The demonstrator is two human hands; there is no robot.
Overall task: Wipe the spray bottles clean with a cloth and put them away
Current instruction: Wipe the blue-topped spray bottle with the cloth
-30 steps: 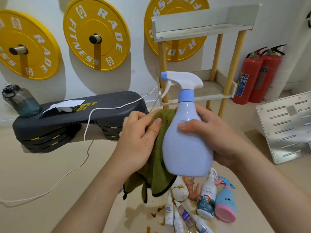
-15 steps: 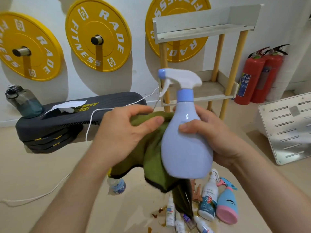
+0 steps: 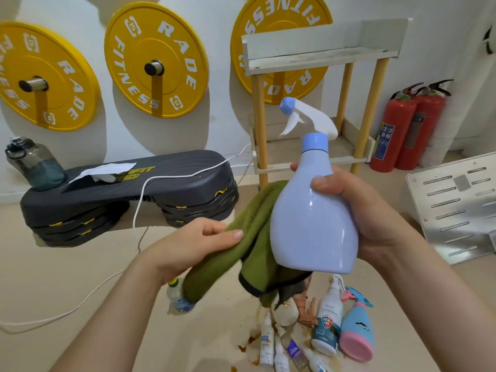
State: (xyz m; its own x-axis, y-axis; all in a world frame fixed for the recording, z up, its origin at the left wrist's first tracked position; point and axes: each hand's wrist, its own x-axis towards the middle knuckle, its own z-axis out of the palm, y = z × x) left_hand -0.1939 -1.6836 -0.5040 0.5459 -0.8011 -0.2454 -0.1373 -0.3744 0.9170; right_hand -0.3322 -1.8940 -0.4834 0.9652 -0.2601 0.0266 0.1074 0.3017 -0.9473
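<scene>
Gripping the lilac spray bottle (image 3: pixel 311 218), right hand (image 3: pixel 359 210) tilts it; left hand (image 3: pixel 193 245) pinches green cloth (image 3: pixel 249 237) beside it.

L hand (image 3: pixel 196 247) low-centre, thumb up top, thumb + fingers pinching green cloth (image 3: pixel 255 224); L forearm comes in from btm left. R hand (image 3: pixel 362 210) higher, wrapped round pale-blue spray bottle (image 3: pixel 311 229), thumb across its front, fingers behind it; R forearm enters from btm right. Both arms bare.

Right hand (image 3: pixel 359 210) grips the spray bottle (image 3: pixel 311 218) (nozzle tilted left); left hand (image 3: pixel 193 245) pinches the green cloth (image 3: pixel 252 237)
</scene>
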